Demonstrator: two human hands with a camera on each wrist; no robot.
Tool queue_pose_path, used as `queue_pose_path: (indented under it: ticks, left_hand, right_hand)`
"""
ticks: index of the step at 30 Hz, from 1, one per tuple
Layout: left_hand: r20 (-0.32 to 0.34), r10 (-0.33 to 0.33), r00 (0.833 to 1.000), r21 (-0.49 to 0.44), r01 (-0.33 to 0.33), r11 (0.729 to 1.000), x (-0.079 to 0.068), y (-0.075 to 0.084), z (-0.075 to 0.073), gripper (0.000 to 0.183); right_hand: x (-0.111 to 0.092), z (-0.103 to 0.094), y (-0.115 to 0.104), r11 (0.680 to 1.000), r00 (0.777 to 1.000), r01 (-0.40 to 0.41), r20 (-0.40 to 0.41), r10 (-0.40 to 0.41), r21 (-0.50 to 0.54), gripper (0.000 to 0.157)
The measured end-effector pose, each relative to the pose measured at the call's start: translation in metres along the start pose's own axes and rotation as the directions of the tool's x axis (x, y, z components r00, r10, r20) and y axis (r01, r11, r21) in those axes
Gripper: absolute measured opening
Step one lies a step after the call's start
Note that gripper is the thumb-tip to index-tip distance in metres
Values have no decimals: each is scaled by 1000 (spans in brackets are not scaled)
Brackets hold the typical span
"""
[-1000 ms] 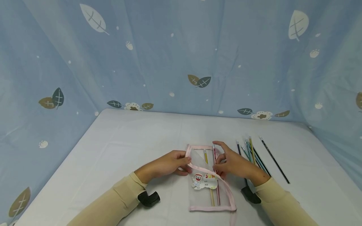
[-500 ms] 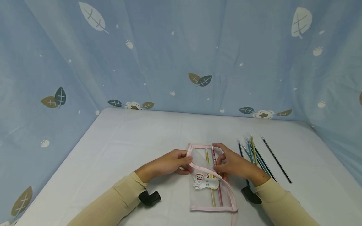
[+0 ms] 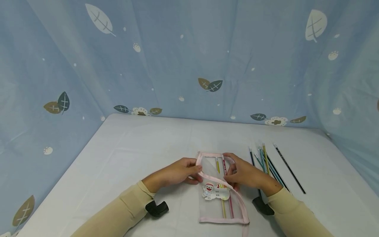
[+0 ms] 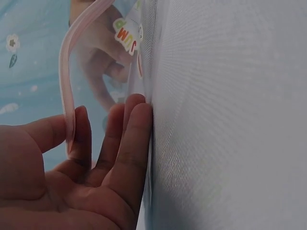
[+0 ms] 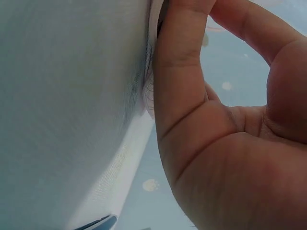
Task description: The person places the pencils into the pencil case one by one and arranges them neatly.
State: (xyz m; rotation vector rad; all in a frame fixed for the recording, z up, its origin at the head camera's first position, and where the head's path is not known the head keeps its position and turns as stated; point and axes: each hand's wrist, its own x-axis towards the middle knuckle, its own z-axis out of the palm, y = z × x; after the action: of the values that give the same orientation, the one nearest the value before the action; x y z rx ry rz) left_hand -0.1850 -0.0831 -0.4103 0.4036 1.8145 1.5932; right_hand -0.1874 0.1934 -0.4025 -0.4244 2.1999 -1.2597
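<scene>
A transparent mesh pencil pouch [image 3: 211, 209] with pink trim and a cartoon label lies on the table in the head view. Inside it are a yellow pencil [image 3: 223, 209] and a red pencil [image 3: 231, 207], side by side. My left hand [image 3: 189, 171] pinches the pink trim at the pouch's left side between thumb and index finger; the left wrist view shows its other fingers inside the opening. At the right side of the opening, my right hand [image 3: 241, 171] holds the pouch's edge, its index fingertip by the red pencil's top end. The right wrist view cuts off its fingertips.
Several loose pencils [image 3: 265, 158] lie bunched right of the right hand, partly under that forearm. A single black pencil [image 3: 290, 169] lies farther right. Black wrist mounts [image 3: 157, 209] sit under both cuffs. A blue leaf-print curtain [image 3: 177, 59] stands behind the white table [image 3: 148, 141].
The red pencil's top end has slid down towards me, from the pouch's upper rim to just inside it, with the right index finger following. The left hand keeps its hold.
</scene>
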Motion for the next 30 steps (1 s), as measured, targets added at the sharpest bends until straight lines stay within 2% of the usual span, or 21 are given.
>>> queue_pose_path:
  ticks: [8,17,23,30]
  left_hand:
    - [-1,6,1000,0,-6,1000,2,-2,4,26]
    - [5,-52,999,-13,52,999,-2,-2,10,27]
    - [30,-60,998,-96,62,993,1,-7,11,22]
    - [-4,-74,997,-130,73,989,2,-8,9,30]
  right_hand:
    - [-2,1,2,1000,1000,6,5,-6,3,86]
    - [-1,4,2,999,1000,10,-10,-11,-51,83]
    - [-2,5,3,999,1000,10,-6,-10,-50,82]
    - [-1,4,2,997,1000,28,5,-28,-66,78]
